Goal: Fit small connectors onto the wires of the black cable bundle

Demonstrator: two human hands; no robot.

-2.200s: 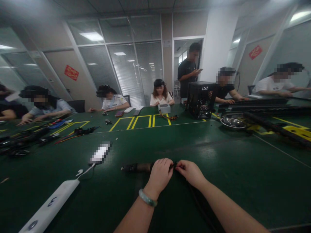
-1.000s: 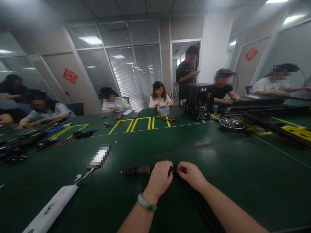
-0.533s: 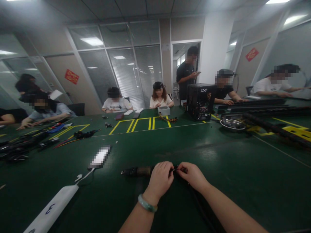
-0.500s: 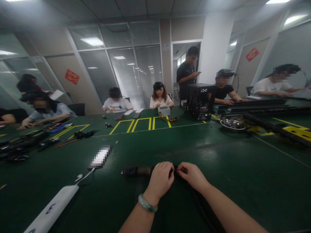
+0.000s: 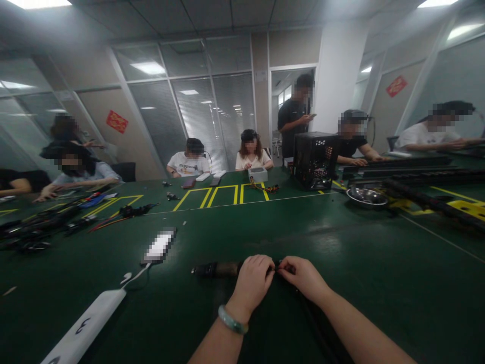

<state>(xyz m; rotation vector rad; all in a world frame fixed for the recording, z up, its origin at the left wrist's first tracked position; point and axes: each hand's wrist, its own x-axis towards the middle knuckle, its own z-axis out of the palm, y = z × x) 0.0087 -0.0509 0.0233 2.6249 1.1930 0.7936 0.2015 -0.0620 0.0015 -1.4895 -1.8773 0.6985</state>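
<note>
Since the earliest frame, a standing person (image 5: 64,130) at the far left has moved rightward and the seated person (image 5: 191,164) opposite sits straighter; my hands have hardly shifted. What I'm working on, a dark cylindrical tool (image 5: 223,269), lies sideways on the green table (image 5: 371,263) right in front of me. My left hand (image 5: 253,278) is clamped over its right-hand end; my right hand (image 5: 303,278) has thumb and forefinger pinched together just beside it, and I can't tell what is between them. A dark cable (image 5: 310,321) trails from near that hand toward me. I'd say it pays to keep my left grip firm so the body can't roll, work with my right fingertips only, and leave the cable slack.

No brand shows on the tool's visible part. Farther left, a white power strip (image 5: 104,306) bears a dark "3", another mark cut off below. Across the table, the shirt print (image 5: 188,166) starts "Happ", then blurs. Behind, the right red paper (image 5: 396,86) seems to read 福; the left red paper (image 5: 117,122) I can't make out.
</note>
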